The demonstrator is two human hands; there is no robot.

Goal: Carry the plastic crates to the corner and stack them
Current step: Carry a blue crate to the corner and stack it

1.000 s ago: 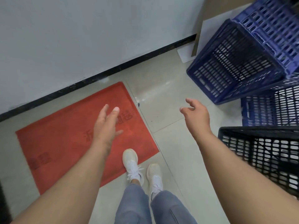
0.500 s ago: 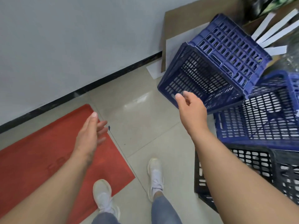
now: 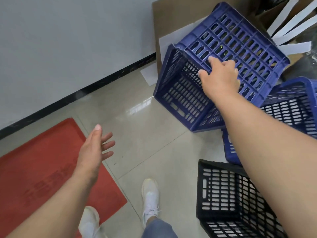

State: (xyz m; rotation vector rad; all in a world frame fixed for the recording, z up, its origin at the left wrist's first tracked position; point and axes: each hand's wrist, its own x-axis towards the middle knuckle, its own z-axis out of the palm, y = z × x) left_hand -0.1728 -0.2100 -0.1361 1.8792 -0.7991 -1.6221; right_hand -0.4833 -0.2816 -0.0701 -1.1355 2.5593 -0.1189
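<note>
The right hand's fingers curl over the upper edge of a tipped blue crate, the fingertips hooking into its slotted side while the thumb lies along the rim; whether the grip is tight cannot be told. The right hand reaches forward on a long bare forearm that crosses the lower right of the view.

The left hand hangs in the air over the floor, palm turned inward, fingers straight and slightly spread, holding nothing. Its forearm runs down to the bottom left corner.

The tipped blue crate lies on its side with its open mouth facing left and down, leaning on a second blue crate that sits upright just behind and to the right. A black crate stands upright on the floor nearer the person, just beside the second blue one.

Behind the crates a sheet of brown cardboard leans against a pale wall, with white strips at the top right. A red mat lies on the shiny beige tiled floor at the lower left. Two white shoes and blue jeans show at the bottom edge.
</note>
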